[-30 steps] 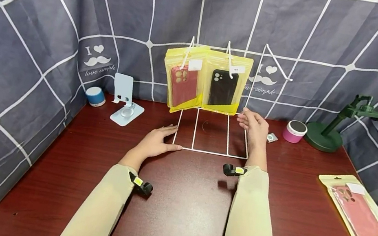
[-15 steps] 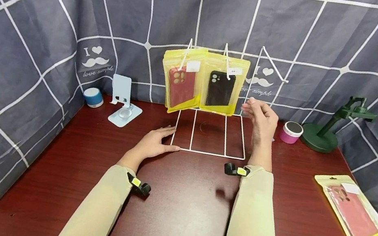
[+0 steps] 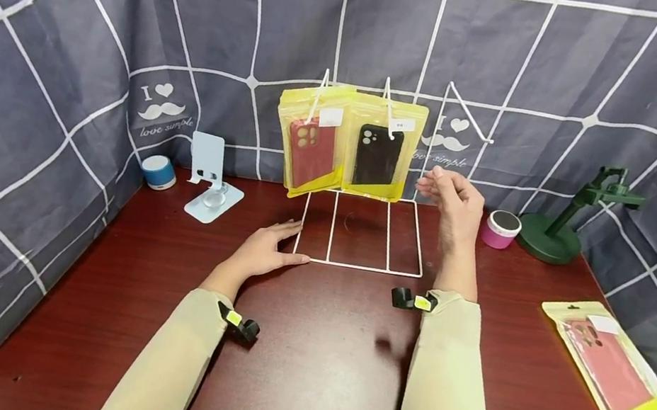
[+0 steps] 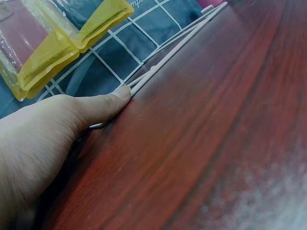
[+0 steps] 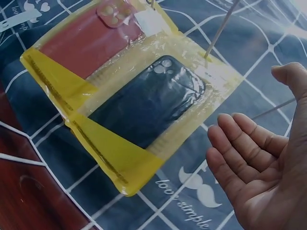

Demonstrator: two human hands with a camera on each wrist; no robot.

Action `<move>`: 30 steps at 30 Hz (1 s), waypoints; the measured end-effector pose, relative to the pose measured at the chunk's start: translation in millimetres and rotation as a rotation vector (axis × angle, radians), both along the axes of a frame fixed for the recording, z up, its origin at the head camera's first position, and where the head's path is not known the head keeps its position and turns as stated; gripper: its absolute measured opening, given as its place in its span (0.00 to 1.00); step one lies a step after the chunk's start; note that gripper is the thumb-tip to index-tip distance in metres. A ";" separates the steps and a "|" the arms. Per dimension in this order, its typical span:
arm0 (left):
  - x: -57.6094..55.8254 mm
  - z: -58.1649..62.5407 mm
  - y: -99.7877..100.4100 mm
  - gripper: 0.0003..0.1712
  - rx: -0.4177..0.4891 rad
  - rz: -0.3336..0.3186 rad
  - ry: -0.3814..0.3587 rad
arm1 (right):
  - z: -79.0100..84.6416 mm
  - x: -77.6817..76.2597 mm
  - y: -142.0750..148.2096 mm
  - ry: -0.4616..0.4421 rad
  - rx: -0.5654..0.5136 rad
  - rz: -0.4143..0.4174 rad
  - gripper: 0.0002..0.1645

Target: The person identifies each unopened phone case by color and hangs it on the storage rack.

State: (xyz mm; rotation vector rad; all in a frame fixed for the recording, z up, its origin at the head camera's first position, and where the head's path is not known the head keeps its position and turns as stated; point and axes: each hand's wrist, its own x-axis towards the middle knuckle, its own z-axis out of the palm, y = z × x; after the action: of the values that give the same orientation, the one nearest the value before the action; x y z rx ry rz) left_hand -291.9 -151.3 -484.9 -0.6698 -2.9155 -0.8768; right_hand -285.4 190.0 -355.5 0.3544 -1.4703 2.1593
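A white wire display rack [image 3: 357, 265] stands on the table, with hooks along its top. From its left hook hangs a yellow pouch with a red phone case [image 3: 311, 148]; the middle hook bears one with a black phone case [image 3: 378, 155]. The right hook [image 3: 472, 113] carries nothing. My left hand [image 3: 263, 249] rests at the rack's front left corner, fingers extended, its thumb touching the base wire in the left wrist view. Raised beside the rack's right upright, my right hand [image 3: 458, 208] has loosely bent fingers and a bare palm [image 5: 264, 191].
Another yellow pouch with a red phone case [image 3: 615, 369] lies at the right of the table. Along the back stand a blue cylinder [image 3: 159, 172], a pale blue phone stand [image 3: 213, 179], a pink cylinder [image 3: 500, 230] and a dark green stand [image 3: 557, 230]. A checked cloth hangs behind.
My right hand has risen and shifted right, away from the hanging black-case pouch, then stayed nearly still. My left hand keeps its place at the rack's corner. The head view has drifted slightly.
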 end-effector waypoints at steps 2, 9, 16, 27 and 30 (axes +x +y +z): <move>0.2 1.6 -0.2 0.53 0.000 -0.003 -0.003 | 3.3 3.0 4.6 0.002 0.043 -0.001 0.17; 0.9 3.3 -1.2 0.54 -0.004 0.000 -0.009 | 3.4 14.7 33.4 -0.086 0.261 -0.056 0.14; 0.9 2.3 0.4 0.53 0.004 -0.005 -0.019 | -0.6 25.4 61.7 -0.154 0.439 -0.081 0.16; -0.7 0.1 0.0 0.54 -0.006 0.000 -0.021 | -10.6 38.5 100.3 -0.276 0.743 -0.178 0.20; -0.7 0.2 -0.1 0.54 -0.007 0.001 -0.018 | -14.4 42.7 110.9 -0.286 0.771 -0.177 0.19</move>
State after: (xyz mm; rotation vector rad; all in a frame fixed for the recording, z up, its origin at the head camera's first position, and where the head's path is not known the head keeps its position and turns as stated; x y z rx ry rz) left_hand -292.6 -151.4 -484.6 -0.6647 -2.9360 -0.8771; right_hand -242.8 301.0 -369.8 0.1585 -2.3713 1.4708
